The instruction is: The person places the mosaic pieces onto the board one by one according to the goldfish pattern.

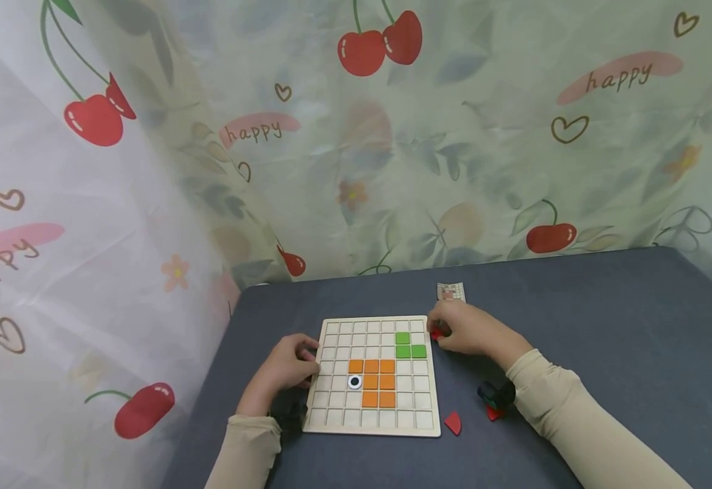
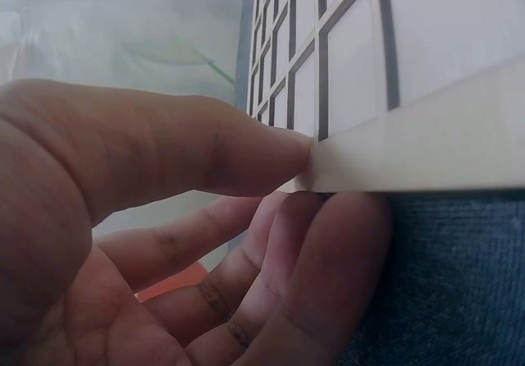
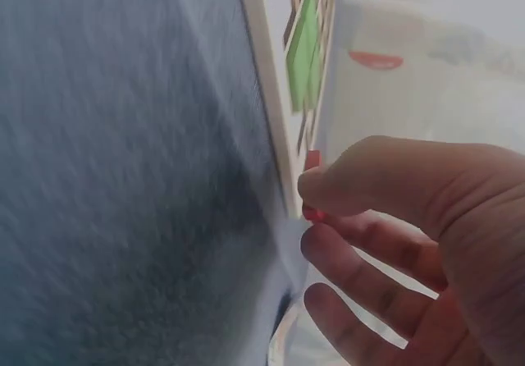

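Red piece [image 3: 312, 159] pinched between the thumb and forefinger of the right hand [image 1: 474, 329], at the far right corner of a pale board [image 1: 374, 431]; whether the piece touches the rim cannot be told. The other fingers of the right hand are bent and slightly spread, as seen from the right wrist. The board lies flat and is divided into seven rows of seven cells. Its left edge is gripped by the left hand [image 1: 285, 363], with the thumb pressed on the upper face of the rim and the curled fingers gathered at the side below it. Seven orange squares [image 1: 370, 382] form a block near the middle, with a white disc bearing a black dot [image 1: 354, 382] at the block's left side. Three green squares [image 1: 402, 351] make an L toward the far right. Just beside the near right corner, a red wedge [image 1: 453, 422] lies on the dark tabletop [image 1: 606, 339]; another red piece shows partly below a black wrist device [image 1: 496, 392] on the right arm. Beyond the right hand, a small printed card [image 1: 451, 292] is partly covered by it. Both forearms wear beige sleeves [image 1: 569, 401]. Behind stands a pale curtain [image 1: 307, 61] printed with cherries, hearts and the word "happy".
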### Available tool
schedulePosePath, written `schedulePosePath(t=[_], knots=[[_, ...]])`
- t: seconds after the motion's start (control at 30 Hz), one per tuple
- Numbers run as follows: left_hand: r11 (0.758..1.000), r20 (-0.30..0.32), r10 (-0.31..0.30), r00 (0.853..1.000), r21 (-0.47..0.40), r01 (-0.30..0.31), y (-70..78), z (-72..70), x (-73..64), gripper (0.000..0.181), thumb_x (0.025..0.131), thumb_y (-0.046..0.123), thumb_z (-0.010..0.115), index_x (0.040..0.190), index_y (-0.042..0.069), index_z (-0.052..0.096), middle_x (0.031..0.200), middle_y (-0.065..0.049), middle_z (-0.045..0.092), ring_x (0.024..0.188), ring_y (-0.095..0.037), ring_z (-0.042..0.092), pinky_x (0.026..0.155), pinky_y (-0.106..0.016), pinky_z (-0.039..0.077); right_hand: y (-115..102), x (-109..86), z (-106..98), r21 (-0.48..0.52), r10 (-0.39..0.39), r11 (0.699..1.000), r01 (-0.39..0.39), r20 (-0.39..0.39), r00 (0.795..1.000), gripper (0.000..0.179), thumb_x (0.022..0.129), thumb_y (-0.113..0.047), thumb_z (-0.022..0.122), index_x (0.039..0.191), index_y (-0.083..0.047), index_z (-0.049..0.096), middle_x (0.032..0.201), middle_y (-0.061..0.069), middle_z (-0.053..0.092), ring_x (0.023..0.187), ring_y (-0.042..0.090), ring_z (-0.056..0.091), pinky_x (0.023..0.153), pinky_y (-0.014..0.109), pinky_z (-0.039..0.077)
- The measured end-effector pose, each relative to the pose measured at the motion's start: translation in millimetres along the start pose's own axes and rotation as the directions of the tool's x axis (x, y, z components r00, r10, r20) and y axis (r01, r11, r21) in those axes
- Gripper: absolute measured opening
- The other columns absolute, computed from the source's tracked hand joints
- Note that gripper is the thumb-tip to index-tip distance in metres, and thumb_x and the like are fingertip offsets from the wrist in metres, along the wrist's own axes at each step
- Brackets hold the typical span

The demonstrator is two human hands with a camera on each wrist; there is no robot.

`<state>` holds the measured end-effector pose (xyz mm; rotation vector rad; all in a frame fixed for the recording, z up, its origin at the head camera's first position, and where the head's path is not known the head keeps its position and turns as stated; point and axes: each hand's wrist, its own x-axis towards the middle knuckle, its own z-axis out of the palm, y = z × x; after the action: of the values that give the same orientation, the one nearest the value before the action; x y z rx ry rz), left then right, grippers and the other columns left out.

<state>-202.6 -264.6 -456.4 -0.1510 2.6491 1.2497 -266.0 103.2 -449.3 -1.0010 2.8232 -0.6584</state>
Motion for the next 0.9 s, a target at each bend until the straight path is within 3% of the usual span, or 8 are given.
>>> schedulePosePath(t=[0.2, 0.4, 0.67, 0.9], knots=[[1.0, -0.001, 0.007, 1.0, 0.003, -0.007, 0.3, 1.3, -0.5, 0.043, 0.086, 0.001, 0.074, 0.129, 0.001, 0.067, 0.093, -0.013, 0.065, 0.074, -0.023, 0.067, 0.062, -0.039, 0.064, -20.7, -14.8, 2.6, 0.068, -0.072, 0.995, 0.072, 0.006, 0.997, 0.012, 0.09, -0.007, 0.079, 0.101, -0.012, 0.076, 0.099, -0.001, 0.067, 0.081, 0.011, 0.058, 0.073, 0.027, 0.054], [1.0, -0.01, 0.01, 1.0, 0.008, -0.009, -1.7, 1.3, 1.1, 0.042, 0.085, 0.001, 0.075, 0.127, 0.0, 0.068, 0.092, -0.013, 0.065, 0.074, -0.024, 0.066, 0.06, -0.038, 0.064, -39.8, -14.1, 11.1, 0.117, -0.147, 0.983, 0.143, 0.028, 0.989, 0.012, 0.091, -0.007, 0.077, 0.101, -0.012, 0.077, 0.1, -0.002, 0.067, 0.085, 0.015, 0.064, 0.075, 0.026, 0.056], [1.0, -0.014, -0.004, 1.0, 0.004, 0.004, -2.2, 0.5, 1.8, 0.042, 0.086, 0.002, 0.076, 0.127, 0.001, 0.068, 0.093, -0.013, 0.066, 0.075, -0.024, 0.067, 0.061, -0.038, 0.064, -65.8, 14.1, 24.6, 0.182, -0.184, 0.967, 0.176, 0.031, 0.982, 0.013, 0.09, -0.004, 0.074, 0.099, -0.013, 0.077, 0.102, -0.001, 0.069, 0.089, 0.015, 0.066, 0.081, 0.028, 0.058], [1.0, -0.013, 0.007, 1.0, 0.004, -0.007, -2.1, 1.4, 1.7, 0.042, 0.085, 0.001, 0.075, 0.126, 0.001, 0.068, 0.092, -0.013, 0.065, 0.073, -0.023, 0.067, 0.06, -0.038, 0.064, -86.4, 48.6, 39.4, 0.183, -0.142, 0.974, 0.132, 0.046, 0.989, 0.015, 0.09, -0.004, 0.074, 0.099, -0.014, 0.079, 0.101, -0.002, 0.071, 0.085, 0.013, 0.061, 0.078, 0.029, 0.055]])
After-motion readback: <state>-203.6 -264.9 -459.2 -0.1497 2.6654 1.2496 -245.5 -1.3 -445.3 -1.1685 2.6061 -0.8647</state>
